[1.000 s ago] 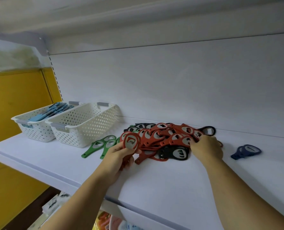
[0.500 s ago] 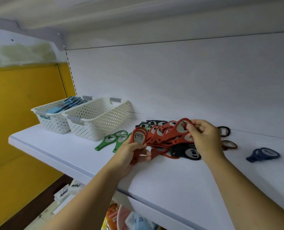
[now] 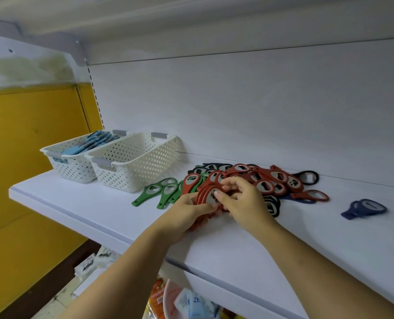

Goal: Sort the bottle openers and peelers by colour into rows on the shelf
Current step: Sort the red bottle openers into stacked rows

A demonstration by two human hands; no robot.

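Observation:
A heap of red bottle openers (image 3: 267, 178) with black ones mixed in lies on the white shelf (image 3: 76, 203). My left hand (image 3: 186, 215) grips a stack of red openers (image 3: 205, 192) just in front of the heap. My right hand (image 3: 242, 201) pinches the top opener of that stack against it. Three green openers (image 3: 159, 189) lie to the left of the heap. Dark blue openers (image 3: 364, 208) lie apart at the right, and a black opener (image 3: 308, 177) sits at the back.
Two white perforated baskets stand at the shelf's left end: the nearer one (image 3: 133, 162) looks empty, the farther one (image 3: 69, 157) holds light blue peelers (image 3: 87, 143). The shelf's back wall rises close behind the heap. Packaged goods (image 3: 186, 302) show on the level below.
My right hand has carried red openers from the heap leftward and brought them onto the stack in my left hand. The camera view has shifted slightly.

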